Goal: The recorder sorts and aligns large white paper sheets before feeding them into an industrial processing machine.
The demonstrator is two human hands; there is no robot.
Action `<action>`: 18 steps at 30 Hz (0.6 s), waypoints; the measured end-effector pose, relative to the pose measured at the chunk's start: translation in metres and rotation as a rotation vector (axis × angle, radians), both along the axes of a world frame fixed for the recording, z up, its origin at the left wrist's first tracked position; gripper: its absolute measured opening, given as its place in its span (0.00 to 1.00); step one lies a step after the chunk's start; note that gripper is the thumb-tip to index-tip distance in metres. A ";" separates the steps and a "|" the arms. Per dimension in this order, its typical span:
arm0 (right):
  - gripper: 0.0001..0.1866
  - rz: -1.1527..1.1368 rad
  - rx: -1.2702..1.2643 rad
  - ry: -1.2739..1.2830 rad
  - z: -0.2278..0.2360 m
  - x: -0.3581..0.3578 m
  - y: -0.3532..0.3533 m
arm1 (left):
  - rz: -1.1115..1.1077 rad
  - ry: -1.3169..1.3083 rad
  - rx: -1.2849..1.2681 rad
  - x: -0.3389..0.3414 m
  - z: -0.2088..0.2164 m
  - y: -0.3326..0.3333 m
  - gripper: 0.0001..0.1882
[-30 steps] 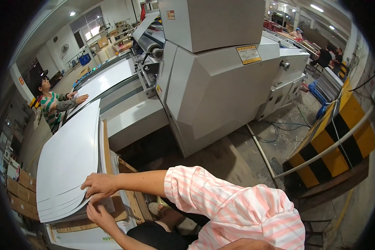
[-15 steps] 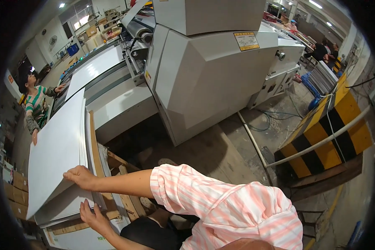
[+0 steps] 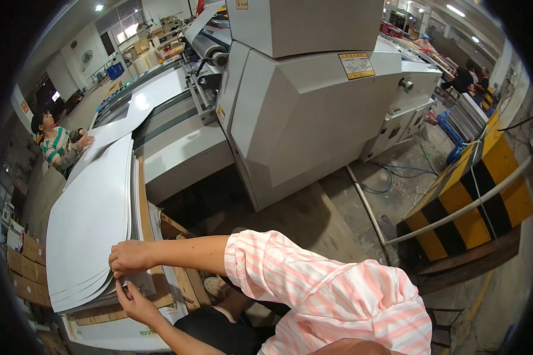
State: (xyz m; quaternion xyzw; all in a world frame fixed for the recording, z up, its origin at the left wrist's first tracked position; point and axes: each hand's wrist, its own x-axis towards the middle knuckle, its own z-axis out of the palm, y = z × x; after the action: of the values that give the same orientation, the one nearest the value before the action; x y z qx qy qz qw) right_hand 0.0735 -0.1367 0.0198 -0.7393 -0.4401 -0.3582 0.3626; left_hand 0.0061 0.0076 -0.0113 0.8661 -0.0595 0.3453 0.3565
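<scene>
A stack of large white sheets [image 3: 89, 225] lies at my left, its near edges slightly fanned and bent up. My right hand [image 3: 130, 258] reaches across and is closed on the near right corner of the upper sheets. Just below it, my left hand [image 3: 137, 305] has thumb and forefinger together at the edges of the same sheets; its other fingers are partly hidden. Beyond the stack, another white sheet [image 3: 115, 127] extends onto the bed of a large grey machine [image 3: 314, 124]. A co-worker [image 3: 56, 142] stands at the far left with a hand at that sheet.
Wooden boards [image 3: 180, 278] show beneath and beside the stack. Metal rollers [image 3: 210, 53] sit at the machine's feed end. To the right stand a white pipe rail [image 3: 456, 216] and a yellow-and-black striped block [image 3: 450, 216]. Cartons [image 3: 26, 269] are at the left edge.
A top sheet has moved off the stack toward the machine, with the co-worker's hands beside it. The lifted near corner has come down. My left hand's spread fingers have drawn together.
</scene>
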 end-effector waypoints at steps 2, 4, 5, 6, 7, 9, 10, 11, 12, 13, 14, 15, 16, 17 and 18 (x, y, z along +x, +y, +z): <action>0.12 0.002 -0.035 0.016 0.000 0.000 -0.004 | -0.126 0.303 -0.501 0.001 0.002 0.001 0.19; 0.12 0.001 -0.069 0.035 -0.001 0.000 -0.006 | -0.191 0.254 -0.747 0.002 0.006 -0.004 0.19; 0.12 0.000 -0.055 0.032 -0.001 0.000 -0.005 | -0.251 0.195 -0.993 0.002 0.009 -0.006 0.20; 0.12 0.001 -0.041 0.027 -0.002 0.000 -0.003 | -0.251 0.190 -0.993 0.006 0.005 -0.003 0.20; 0.12 0.005 -0.041 0.024 -0.002 -0.001 -0.002 | -0.260 0.202 -0.999 0.014 -0.003 0.002 0.19; 0.11 -0.009 -0.110 0.092 -0.005 0.001 0.001 | -0.273 0.209 -1.006 0.018 -0.009 0.006 0.18; 0.11 -0.006 -0.110 0.087 -0.007 0.001 0.003 | -0.263 0.243 -0.952 0.019 -0.012 0.010 0.18; 0.11 -0.029 -0.139 0.078 -0.012 0.002 0.002 | -0.259 0.283 -0.900 0.019 -0.013 0.007 0.18; 0.10 -0.052 -0.167 0.069 -0.016 0.002 0.000 | -0.267 0.284 -0.901 0.019 -0.015 0.004 0.18; 0.09 -0.112 -0.146 0.035 -0.021 0.003 -0.002 | -0.281 0.289 -0.893 0.020 -0.017 0.001 0.17; 0.09 -0.109 -0.146 0.033 -0.019 0.003 0.000 | -0.283 0.289 -0.884 0.019 -0.017 0.002 0.17; 0.08 -0.131 -0.153 -0.015 -0.017 0.002 0.000 | -0.282 0.286 -0.885 0.019 -0.016 0.003 0.17; 0.08 -0.155 -0.162 -0.062 -0.016 0.001 -0.001 | -0.259 0.277 -0.897 0.018 -0.015 0.003 0.18; 0.08 -0.154 -0.161 -0.062 -0.014 0.000 0.002 | -0.233 0.268 -0.908 0.016 -0.011 0.003 0.21; 0.07 -0.188 -0.186 -0.061 -0.012 -0.002 0.005 | -0.233 0.268 -0.908 0.013 -0.008 0.002 0.21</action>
State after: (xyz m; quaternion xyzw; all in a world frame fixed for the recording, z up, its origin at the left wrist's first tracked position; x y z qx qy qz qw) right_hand 0.0717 -0.1317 0.0081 -0.7963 -0.4112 -0.3707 0.2439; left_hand 0.0194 0.0097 -0.0190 0.6477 0.0472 0.1795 0.7390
